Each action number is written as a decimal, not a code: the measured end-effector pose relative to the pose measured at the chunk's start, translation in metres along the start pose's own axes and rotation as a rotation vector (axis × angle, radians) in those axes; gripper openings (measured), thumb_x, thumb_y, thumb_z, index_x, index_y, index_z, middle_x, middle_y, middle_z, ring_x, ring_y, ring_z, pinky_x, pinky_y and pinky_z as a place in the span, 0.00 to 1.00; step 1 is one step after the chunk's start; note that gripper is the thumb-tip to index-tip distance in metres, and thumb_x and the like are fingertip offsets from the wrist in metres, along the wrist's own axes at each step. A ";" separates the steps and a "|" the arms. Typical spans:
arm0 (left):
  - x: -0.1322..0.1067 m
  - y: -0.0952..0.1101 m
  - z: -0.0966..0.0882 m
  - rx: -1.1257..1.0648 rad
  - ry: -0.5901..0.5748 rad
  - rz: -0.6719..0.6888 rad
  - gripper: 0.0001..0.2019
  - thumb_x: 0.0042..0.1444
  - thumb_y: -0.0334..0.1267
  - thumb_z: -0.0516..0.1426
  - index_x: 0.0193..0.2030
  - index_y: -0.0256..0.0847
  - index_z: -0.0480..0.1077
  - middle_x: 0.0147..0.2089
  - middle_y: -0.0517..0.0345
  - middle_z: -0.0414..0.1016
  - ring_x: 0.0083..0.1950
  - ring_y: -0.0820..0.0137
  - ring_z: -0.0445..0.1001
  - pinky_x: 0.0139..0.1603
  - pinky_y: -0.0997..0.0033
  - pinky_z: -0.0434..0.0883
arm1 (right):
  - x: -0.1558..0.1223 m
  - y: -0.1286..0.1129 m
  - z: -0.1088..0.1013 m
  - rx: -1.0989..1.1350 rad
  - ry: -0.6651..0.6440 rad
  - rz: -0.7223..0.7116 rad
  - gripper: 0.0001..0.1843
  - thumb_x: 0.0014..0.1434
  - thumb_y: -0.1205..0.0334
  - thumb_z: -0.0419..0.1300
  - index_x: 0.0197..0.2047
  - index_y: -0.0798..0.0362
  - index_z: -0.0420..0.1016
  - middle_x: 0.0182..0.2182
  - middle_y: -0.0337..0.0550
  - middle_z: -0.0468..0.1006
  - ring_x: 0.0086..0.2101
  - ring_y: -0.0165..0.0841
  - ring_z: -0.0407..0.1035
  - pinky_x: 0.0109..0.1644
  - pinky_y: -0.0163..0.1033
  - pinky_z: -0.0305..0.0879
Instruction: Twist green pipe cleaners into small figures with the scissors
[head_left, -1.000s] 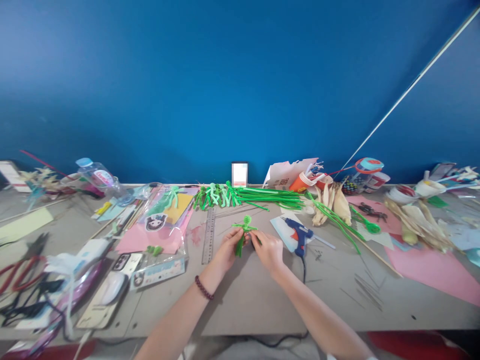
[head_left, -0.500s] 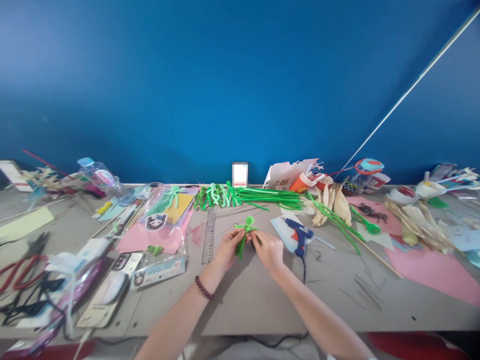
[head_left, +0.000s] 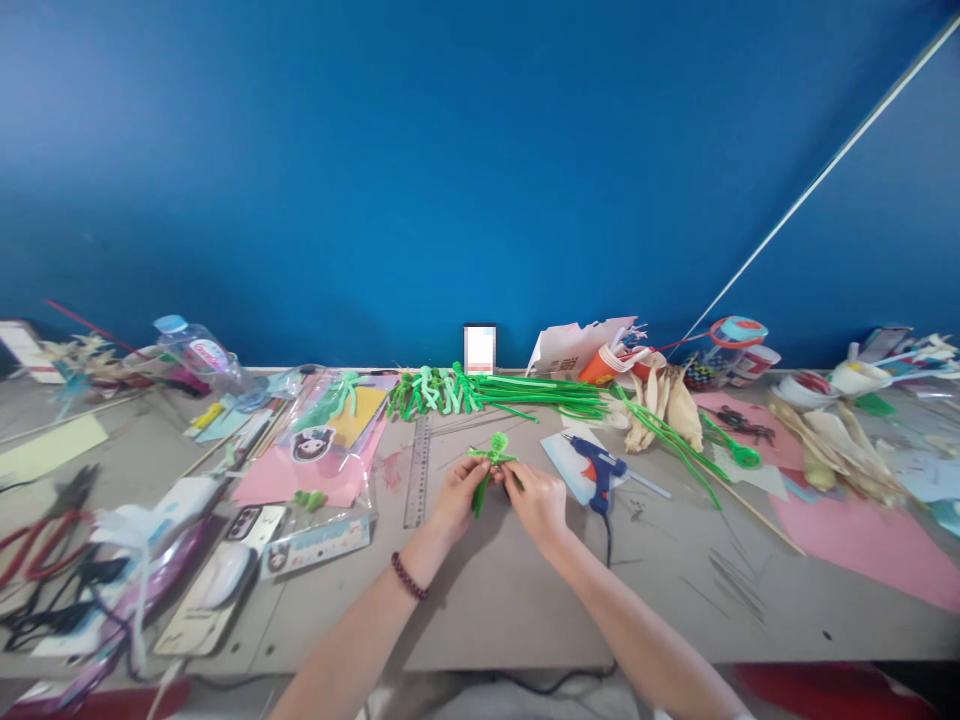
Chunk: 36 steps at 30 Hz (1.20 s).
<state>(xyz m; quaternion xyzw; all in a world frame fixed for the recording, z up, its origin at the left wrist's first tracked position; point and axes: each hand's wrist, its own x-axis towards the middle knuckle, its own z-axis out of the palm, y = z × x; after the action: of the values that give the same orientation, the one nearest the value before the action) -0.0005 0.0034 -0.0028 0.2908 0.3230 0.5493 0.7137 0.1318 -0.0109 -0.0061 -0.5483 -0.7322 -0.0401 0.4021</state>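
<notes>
The green pipe-cleaner figure sits between my two hands, raised just off the counter about midway along its length and well in from the near edge. Its looped top stands up, its short arms stick out to either side, and its stem hangs down toward me. My left hand has its grip closed on the stem from the left, fingers pinched tight around the green. My right hand has its grip closed on the figure from the right, fingertips pressed just under the arms. Since a second ago little has changed: both hands have stayed where they were, and the figure has only turned a touch, its loop now leaning slightly more toward the right. The beaded bracelet on my left wrist lies as before. Just left of my hands the metal ruler runs toward the far edge. Just right of them is the blue glue gun, lying on a card. Beyond, along the far edge, the pile of green pipe cleaners is unmoved.
</notes>
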 end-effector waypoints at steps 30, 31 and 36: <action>0.002 0.006 -0.002 0.194 0.036 0.029 0.13 0.38 0.41 0.67 0.27 0.35 0.73 0.21 0.59 0.73 0.23 0.76 0.69 0.27 0.77 0.65 | 0.017 0.004 -0.002 0.850 -0.296 0.436 0.11 0.51 0.56 0.61 0.36 0.55 0.73 0.31 0.44 0.78 0.31 0.34 0.72 0.35 0.38 0.67; 0.003 0.006 -0.003 0.229 0.030 0.047 0.13 0.38 0.42 0.67 0.27 0.35 0.73 0.21 0.59 0.73 0.23 0.75 0.70 0.27 0.76 0.65 | 0.018 0.006 -0.001 0.941 -0.333 0.504 0.13 0.50 0.55 0.61 0.36 0.55 0.73 0.30 0.44 0.78 0.29 0.34 0.72 0.33 0.37 0.67; 0.001 0.008 -0.004 0.514 0.006 0.234 0.11 0.45 0.43 0.63 0.27 0.36 0.73 0.25 0.55 0.75 0.28 0.70 0.72 0.33 0.71 0.68 | 0.019 0.009 0.002 1.094 -0.392 0.678 0.18 0.44 0.51 0.65 0.33 0.56 0.75 0.25 0.43 0.78 0.27 0.36 0.73 0.28 0.36 0.66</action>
<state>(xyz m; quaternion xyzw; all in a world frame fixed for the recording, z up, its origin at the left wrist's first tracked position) -0.0082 0.0059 0.0004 0.4957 0.4181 0.5290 0.5474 0.1366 0.0080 0.0013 -0.4623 -0.4939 0.5652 0.4721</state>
